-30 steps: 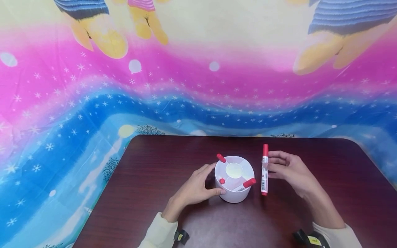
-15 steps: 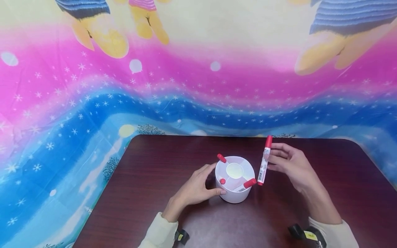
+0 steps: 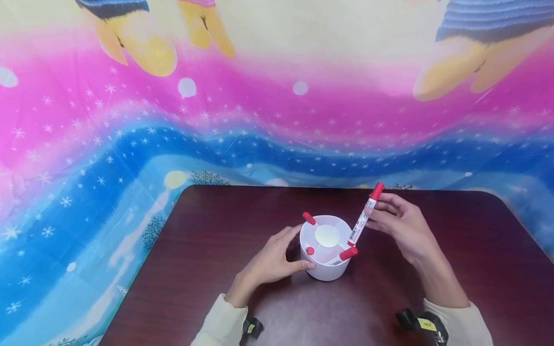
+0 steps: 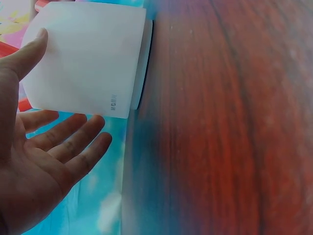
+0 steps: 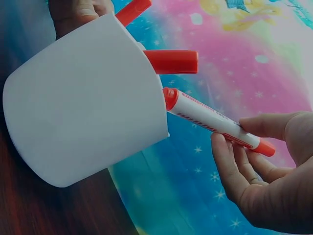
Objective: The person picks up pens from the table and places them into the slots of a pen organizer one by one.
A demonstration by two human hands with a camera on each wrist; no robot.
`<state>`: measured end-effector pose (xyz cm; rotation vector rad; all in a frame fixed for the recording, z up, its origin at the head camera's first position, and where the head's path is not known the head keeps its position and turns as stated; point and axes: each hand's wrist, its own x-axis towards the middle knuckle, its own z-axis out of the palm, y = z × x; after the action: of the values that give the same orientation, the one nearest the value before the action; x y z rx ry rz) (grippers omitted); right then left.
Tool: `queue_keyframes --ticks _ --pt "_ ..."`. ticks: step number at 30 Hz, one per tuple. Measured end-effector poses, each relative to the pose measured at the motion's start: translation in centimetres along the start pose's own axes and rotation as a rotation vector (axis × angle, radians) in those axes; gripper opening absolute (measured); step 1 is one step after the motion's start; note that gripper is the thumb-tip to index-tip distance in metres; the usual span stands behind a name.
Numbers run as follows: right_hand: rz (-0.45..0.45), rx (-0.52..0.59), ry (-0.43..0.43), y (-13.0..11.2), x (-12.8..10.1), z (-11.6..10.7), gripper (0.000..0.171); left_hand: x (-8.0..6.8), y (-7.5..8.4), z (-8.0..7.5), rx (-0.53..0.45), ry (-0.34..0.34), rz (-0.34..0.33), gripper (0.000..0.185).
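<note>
right hand (image 3: 400, 226): pinches a red-capped marker (image 3: 364, 216) near its upper end; marker tilted, lower end at the cup's right rim.
left hand (image 3: 270, 262): fingers relaxed, thumb and fingertips against the cup's left wall, not curled round it.
cup (image 3: 325, 269): white, round, upright on the worktop (image 3: 207, 250), between the hands; inner dividers, round centre well.
in cup: three more red-capped markers (image 3: 347, 253), leaning in separate compartments.
backdrop (image 3: 130, 120): pink and blue starred cloth behind the worktop.

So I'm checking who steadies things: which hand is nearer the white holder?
Left. The left hand touches the white holder's side; the right hand is apart, pinching a red marker at its rim.
</note>
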<state>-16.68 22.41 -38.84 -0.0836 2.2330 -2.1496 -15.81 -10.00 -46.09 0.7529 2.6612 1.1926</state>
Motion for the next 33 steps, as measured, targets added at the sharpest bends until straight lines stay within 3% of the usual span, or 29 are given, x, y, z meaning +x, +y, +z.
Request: queue_keyframes --ticks 15,33 --pt "-0.015 0.083 -0.009 0.5 0.3 0.8 0.033 0.2 -0.2 0.0 -0.006 -0.003 -0.002 0.097" --pt "-0.002 0.000 -0.056 1.2 0.3 1.0 0.029 0.2 -0.4 0.2 0.002 0.003 0.009 0.096"
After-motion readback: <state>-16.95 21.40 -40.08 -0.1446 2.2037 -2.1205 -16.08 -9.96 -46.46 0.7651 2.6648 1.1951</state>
